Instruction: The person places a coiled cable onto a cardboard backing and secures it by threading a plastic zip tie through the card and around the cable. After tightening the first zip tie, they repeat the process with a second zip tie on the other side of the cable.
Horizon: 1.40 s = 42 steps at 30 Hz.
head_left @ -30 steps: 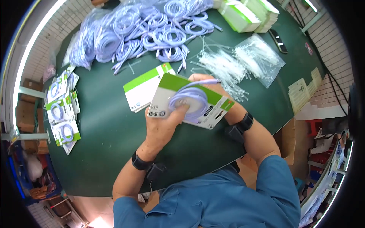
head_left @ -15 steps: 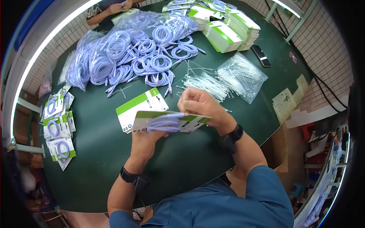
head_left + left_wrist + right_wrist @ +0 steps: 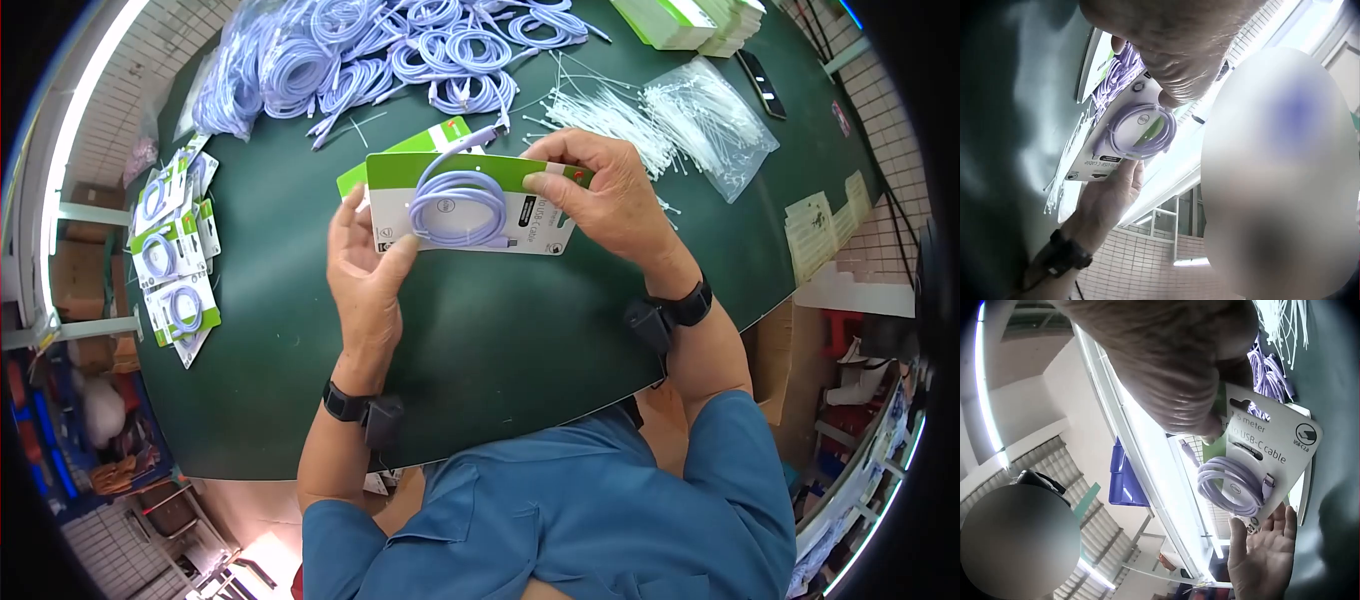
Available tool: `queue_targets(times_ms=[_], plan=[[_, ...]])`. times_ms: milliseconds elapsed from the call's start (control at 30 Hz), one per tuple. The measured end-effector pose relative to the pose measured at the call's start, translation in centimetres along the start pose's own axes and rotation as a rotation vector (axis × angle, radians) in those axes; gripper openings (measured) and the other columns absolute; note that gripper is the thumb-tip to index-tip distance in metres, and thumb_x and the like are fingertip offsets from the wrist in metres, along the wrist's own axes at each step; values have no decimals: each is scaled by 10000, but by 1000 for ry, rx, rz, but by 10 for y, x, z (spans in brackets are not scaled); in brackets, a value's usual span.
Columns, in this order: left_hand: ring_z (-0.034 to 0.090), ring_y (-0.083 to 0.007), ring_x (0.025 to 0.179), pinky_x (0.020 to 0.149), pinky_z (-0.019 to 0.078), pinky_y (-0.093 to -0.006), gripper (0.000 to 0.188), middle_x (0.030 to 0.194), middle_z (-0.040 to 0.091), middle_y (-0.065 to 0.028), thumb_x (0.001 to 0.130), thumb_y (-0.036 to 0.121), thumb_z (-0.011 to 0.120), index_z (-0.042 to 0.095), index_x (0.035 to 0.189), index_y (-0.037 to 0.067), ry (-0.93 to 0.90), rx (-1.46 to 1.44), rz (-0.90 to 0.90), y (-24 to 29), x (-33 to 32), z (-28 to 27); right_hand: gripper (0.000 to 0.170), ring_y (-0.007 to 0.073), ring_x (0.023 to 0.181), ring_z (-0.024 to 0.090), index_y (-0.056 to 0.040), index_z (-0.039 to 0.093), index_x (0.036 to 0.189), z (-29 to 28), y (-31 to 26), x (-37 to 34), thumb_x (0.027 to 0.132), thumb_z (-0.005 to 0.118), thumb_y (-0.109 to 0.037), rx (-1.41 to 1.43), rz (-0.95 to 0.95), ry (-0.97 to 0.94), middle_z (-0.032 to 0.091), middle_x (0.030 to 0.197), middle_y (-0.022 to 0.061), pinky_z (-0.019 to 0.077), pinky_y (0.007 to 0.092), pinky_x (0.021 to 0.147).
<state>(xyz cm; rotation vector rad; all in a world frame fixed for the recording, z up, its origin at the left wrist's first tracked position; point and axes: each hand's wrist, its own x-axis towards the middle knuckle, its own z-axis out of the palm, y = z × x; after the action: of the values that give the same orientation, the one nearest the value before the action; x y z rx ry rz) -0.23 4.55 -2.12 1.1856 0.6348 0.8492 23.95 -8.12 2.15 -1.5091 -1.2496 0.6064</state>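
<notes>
A green and white card (image 3: 395, 205) faces up with a coiled lilac cable (image 3: 458, 208) on its front. My left hand (image 3: 368, 290) holds the card's left end, thumb on the front at the lower edge. At the right end, my right hand (image 3: 615, 200) pinches the card's green top edge between thumb and fingers. One cable end sticks up past the top edge. In the left wrist view the coil (image 3: 1141, 131) lies flat against the card; the right wrist view shows the card's printed face (image 3: 1266, 440) and hang hole.
Behind the held card lies a stack of cards (image 3: 455, 130). Coiled lilac cables (image 3: 330, 60) cover the back of the table. White ties (image 3: 610, 120), a bag of ties (image 3: 715, 125) and a phone (image 3: 762, 85) are at right. Cards with cables (image 3: 172, 255) lie at left.
My right hand has moved from above the card to its right end and now pinches it. The card has tilted from nearly edge-on to face up, and the head view has shifted.
</notes>
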Motion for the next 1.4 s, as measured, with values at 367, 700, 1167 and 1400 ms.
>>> queue_targets(times_ms=[367,700,1167,1400], plan=[[637,-329,1117,1045,492,-491,639,1194,646,-131,774,109,860,646,1369,21,-191,1364,775,46,-1,12,157,150,781,697,4,748,1048,12,-2,-2,895,757,-31,-148,-108,-146,740,898,82,547,268,699],[658,-279,885,867,533,-434,557,987,664,-51,738,28,798,726,1287,86,-297,1316,843,22,1,19,276,257,804,720,-55,739,1027,28,-4,-5,789,879,-65,-345,-479,-34,728,938,83,582,348,674],[718,-295,913,810,568,-426,351,1009,736,-77,718,-49,782,699,1042,56,-220,1070,855,14,9,14,246,260,854,697,-55,714,956,28,3,-4,765,857,3,-317,-497,3,730,962,74,565,360,700],[726,-279,880,800,578,-412,269,991,733,-84,732,-40,792,695,971,37,-262,1149,955,21,11,19,234,257,855,689,-46,689,902,30,6,-3,754,854,29,-258,-471,6,732,992,81,562,354,703]])
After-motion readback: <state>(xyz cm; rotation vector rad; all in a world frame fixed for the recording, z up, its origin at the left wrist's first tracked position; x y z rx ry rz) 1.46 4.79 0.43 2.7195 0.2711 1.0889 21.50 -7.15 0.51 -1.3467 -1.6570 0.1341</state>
